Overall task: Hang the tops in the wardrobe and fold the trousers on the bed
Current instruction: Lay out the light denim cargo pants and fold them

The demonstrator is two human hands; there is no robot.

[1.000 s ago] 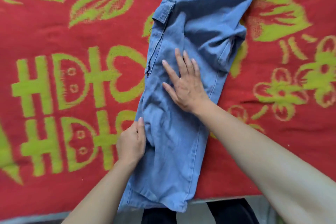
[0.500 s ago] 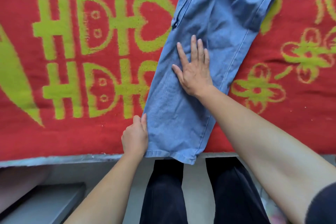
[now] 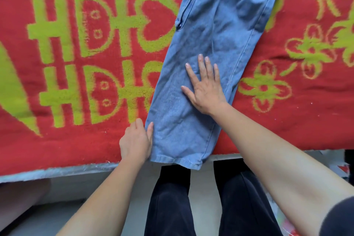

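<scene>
While the jeans lie lengthwise on the bed, on a red blanket with green pattern, both hands are on them. Legs look stacked one on the other, running from the near bed edge up and right out of frame. Hem sits at the edge, its right corner slightly overhanging. A cargo pocket shows on the left side higher up.

Right hand: flat, palm down, fingers spread, pressed on the denim at about mid-leg. Holding nothing.

Left hand: at the left edge of the leg, just above the hem. Fingers curled; thumb lies on top of the denim edge, the other fingers are beside or under it. Looks like a pinch on the edge, but what is under the fabric can't be seen.

Fabric near the hem is mostly flat; folds and shadows further up.

Below the bed edge: person's legs in dark trousers, standing close against the bed.
</scene>
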